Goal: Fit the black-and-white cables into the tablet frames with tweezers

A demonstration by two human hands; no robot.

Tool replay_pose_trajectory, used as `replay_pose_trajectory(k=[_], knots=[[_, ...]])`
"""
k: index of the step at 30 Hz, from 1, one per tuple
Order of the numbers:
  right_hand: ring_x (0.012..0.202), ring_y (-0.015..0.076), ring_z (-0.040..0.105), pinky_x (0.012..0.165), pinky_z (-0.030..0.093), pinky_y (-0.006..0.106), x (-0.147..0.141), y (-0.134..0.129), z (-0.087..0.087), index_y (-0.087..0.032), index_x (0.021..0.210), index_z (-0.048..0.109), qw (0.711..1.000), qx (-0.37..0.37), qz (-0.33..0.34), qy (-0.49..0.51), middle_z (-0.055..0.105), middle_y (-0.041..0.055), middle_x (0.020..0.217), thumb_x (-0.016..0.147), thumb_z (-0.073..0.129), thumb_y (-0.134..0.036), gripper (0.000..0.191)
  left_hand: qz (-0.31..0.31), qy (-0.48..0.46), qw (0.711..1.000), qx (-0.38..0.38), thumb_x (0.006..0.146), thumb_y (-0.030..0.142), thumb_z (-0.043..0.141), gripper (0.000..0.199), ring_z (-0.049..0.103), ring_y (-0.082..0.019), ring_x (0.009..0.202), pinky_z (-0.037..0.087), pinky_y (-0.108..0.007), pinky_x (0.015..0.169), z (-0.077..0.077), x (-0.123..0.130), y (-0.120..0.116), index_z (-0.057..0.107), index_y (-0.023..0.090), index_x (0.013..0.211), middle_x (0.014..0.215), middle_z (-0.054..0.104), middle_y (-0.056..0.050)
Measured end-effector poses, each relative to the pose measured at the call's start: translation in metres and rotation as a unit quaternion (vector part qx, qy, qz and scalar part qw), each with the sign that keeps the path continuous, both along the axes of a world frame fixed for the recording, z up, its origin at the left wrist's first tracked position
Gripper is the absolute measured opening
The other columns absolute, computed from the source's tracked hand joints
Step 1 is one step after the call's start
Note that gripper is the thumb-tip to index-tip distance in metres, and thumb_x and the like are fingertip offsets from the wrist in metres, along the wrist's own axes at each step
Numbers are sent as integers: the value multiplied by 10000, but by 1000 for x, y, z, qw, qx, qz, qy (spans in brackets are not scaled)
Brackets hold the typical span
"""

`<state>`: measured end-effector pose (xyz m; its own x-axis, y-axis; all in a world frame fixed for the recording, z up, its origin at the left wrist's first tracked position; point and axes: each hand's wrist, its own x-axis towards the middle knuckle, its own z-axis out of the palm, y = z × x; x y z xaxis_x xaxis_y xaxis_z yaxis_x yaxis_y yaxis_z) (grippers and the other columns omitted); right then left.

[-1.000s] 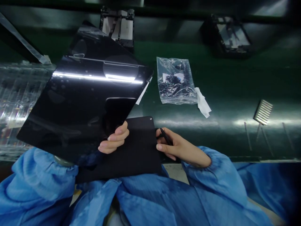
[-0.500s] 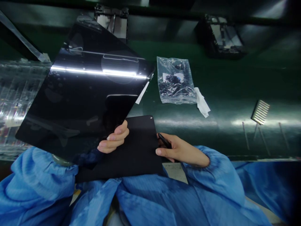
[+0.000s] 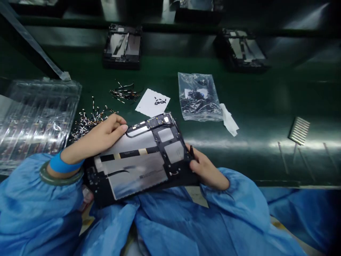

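Observation:
A tablet screen panel (image 3: 138, 174) lies slightly turned in front of my body, its back face up with silver plates, a black frame, ribbon strips and small circuit parts showing. My left hand (image 3: 110, 131) grips its upper left edge, thumb and curled fingers closed there. At the panel's right edge is my right hand (image 3: 206, 167), closed round a slim black tool (image 3: 191, 152) whose end sticks up between the fingers; the exact kind is hidden. The right thumb rests by the panel's dark border.
Beyond the panel lie a white card (image 3: 149, 103) with small black pieces, loose thin cables (image 3: 90, 122), a clear plastic bag (image 3: 199, 103) and a white slip (image 3: 229, 119). Clear trays (image 3: 71, 103) stand left. Stacked panels (image 3: 122, 48) sit behind; a ribbed metal block (image 3: 299, 131) lies right.
The panel has flipped from its glossy front to its back and come down in front of me. My left hand has moved to its upper left edge; my right hand stays at the right.

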<state>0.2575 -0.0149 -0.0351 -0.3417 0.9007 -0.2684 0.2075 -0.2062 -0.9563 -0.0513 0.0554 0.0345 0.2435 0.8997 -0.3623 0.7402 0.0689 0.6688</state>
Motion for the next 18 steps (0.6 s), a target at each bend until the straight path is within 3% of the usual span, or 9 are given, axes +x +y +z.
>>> replay_pose_trajectory(k=[3, 8, 11, 13, 15, 18], knots=[[911, 197, 679, 848, 546, 307, -1, -2, 0, -203, 1209, 615, 993, -46, -13, 104, 707, 49, 993, 770, 697, -576, 582, 8, -15, 999, 32, 878, 596, 445, 466, 558, -161, 673, 436, -264, 576, -10, 2, -3, 548, 196, 1096, 790, 615, -6], [952, 257, 703, 861, 575, 376, 1, -6, 4, -195, 1244, 588, 980, -99, -68, 160, 732, 71, 1033, 717, 749, -532, 646, 96, -59, 987, 118, 895, 469, 521, 304, 628, -157, 761, 497, -262, 654, 1, -3, -11, 614, 204, 1013, 829, 656, -17], [939, 278, 715, 821, 598, 394, 7, 4, 14, -196, 1159, 636, 972, -100, -132, 167, 741, 69, 1015, 695, 766, -501, 570, 189, -82, 955, 212, 906, 376, 550, 233, 664, -151, 799, 545, -278, 741, 6, -10, -15, 626, 181, 1007, 860, 684, -29], [906, 279, 724, 769, 614, 391, 14, 18, 21, -205, 1087, 667, 965, -72, -172, 184, 748, 55, 972, 683, 767, -480, 498, 215, -71, 928, 297, 918, 337, 554, 245, 678, -164, 881, 555, -308, 826, 4, -16, -17, 621, 168, 1082, 954, 701, -55], [886, 271, 729, 738, 623, 388, 18, 35, 28, -226, 1036, 686, 960, -26, -198, 194, 751, 42, 952, 690, 760, -461, 425, 178, -54, 909, 374, 928, 305, 552, 295, 653, -196, 1047, 528, -356, 949, 0, -20, -18, 595, 169, 1187, 1137, 672, -92], [885, 263, 728, 725, 628, 388, 17, 57, 37, -253, 985, 696, 960, 38, -213, 179, 751, 33, 965, 691, 765, -458, 365, 34, -37, 892, 449, 935, 241, 529, 434, 512, -245, 1293, 415, -431, 1114, -2, -17, -15, 477, 195, 1363, 1382, 535, -124]])
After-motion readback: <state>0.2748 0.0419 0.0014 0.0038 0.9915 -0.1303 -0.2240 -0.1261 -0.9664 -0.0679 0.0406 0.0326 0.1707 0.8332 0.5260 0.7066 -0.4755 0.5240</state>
